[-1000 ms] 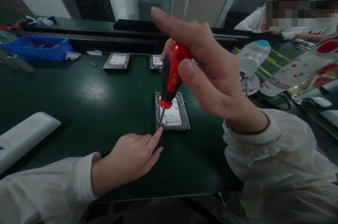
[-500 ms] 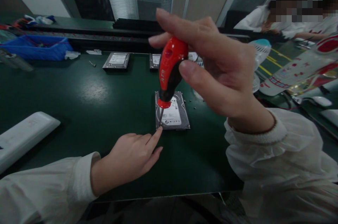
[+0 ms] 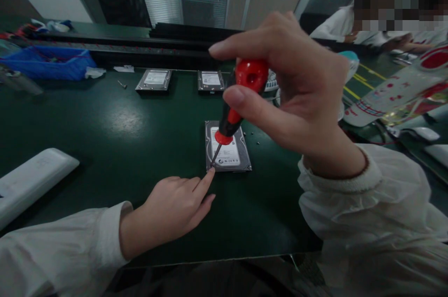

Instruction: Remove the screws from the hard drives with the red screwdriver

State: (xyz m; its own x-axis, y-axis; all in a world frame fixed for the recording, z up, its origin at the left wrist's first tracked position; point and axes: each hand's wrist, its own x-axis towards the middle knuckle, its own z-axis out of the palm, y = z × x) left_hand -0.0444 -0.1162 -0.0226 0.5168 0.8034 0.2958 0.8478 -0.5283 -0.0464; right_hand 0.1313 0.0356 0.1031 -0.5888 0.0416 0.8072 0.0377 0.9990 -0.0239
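the right hand (image 3: 290, 91) has its grip closed around the fat red and black screwdriver (image 3: 230, 118). its thin metal rod slants down and left to the drive (image 3: 231, 150), at the near left corner. the drive is flat, gray and boxy, lying below the grip on the shiny green desk (image 3: 101, 166), long sides pointing away. the left hand (image 3: 178, 203) is nearer, its grip apart, one fingertip at the rod's tip.

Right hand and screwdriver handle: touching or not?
Touching. The head view shows it: the right hand has its thumb pressed against the red-and-black screwdriver handle, while the index finger extends past the handle's top end.
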